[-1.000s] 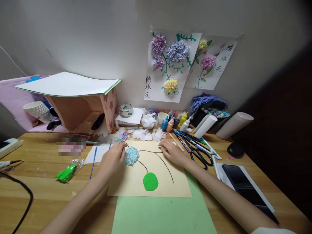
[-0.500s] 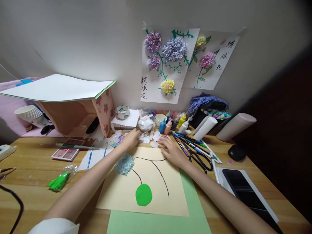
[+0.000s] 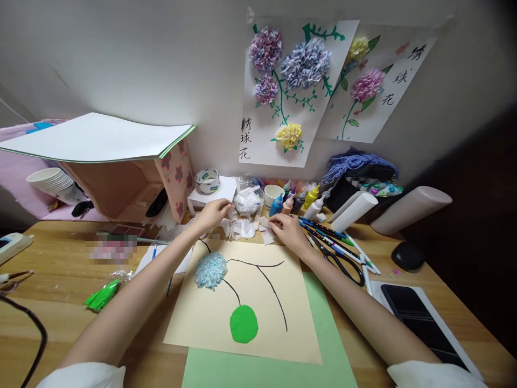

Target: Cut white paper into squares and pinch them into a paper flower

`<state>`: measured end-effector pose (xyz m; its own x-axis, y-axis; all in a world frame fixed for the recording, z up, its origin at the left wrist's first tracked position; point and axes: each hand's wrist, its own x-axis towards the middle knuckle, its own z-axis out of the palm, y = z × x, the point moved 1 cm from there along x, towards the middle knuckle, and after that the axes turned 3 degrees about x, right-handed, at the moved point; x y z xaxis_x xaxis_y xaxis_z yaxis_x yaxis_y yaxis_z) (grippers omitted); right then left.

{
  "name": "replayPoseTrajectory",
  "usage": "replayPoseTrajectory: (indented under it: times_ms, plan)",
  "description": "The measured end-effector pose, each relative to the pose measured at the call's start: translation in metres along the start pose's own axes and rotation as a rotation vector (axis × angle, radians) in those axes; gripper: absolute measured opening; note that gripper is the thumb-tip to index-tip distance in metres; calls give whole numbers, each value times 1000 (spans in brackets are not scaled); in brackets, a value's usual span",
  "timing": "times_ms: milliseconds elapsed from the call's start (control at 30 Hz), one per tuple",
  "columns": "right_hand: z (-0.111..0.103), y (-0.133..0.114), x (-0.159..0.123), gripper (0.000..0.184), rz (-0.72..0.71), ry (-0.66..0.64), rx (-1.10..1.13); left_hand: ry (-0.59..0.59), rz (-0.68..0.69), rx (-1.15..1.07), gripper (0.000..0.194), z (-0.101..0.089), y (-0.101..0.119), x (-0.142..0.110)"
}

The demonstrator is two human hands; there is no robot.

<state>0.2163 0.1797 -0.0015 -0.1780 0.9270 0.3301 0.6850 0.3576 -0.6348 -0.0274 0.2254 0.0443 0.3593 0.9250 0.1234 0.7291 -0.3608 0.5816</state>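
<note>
My left hand (image 3: pixel 215 213) is held just in front of a clear bowl of white paper pieces (image 3: pixel 247 201). Its fingers are pinched together, with white scraps showing at the tips. Under and beside them lies a loose heap of white paper scraps (image 3: pixel 242 228). My right hand (image 3: pixel 288 230) rests past the upper right of the cream sheet (image 3: pixel 202 328), fingertips closed on a small white paper piece (image 3: pixel 266 235). On the sheet are a fluffy pale-blue paper flower (image 3: pixel 210 270), black drawn stems (image 3: pixel 276 292) and a flat green disc (image 3: pixel 243 324).
Paint bottles (image 3: pixel 287 206) and a white cup (image 3: pixel 274 195) stand behind my hands. Pens (image 3: pixel 333 236) and black scissors (image 3: pixel 347 268) lie to the right, near a phone (image 3: pixel 420 323). Leftward are a box (image 3: pixel 177 178) and a green bag (image 3: pixel 102 296). Flower pictures (image 3: pixel 299 97) hang on the wall.
My left hand has risen slightly, and the scraps beside it are more heaped up. My right hand's fingers have drawn in on a paper piece. The view has shifted a little.
</note>
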Motion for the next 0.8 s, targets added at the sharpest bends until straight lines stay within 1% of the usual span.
replayPoseTrajectory:
  times_ms: [233,300,433,533,633,733,800]
  plan:
    - [-5,-9,-1,21,-14,-9,15,-12,61,40,34,-7,1,-7]
    - [-10,-9,-4,23,-3,7,1,-11,78,77,32,-8,3,-10]
    - [-36,-1,-20,23,50,59,-60,-11,106,171,29,-12,6,-22]
    - [-56,11,-36,19,134,28,-126,-28,89,272,27,-16,5,-35]
    - [-63,17,-48,20,171,-48,-134,-109,86,358,24,-18,0,-48]
    - [-56,12,-51,21,128,-100,-105,-230,132,397,22,-11,-6,-54]
    - [-49,3,-49,22,93,-110,-87,-270,147,421,25,-4,-8,-54]
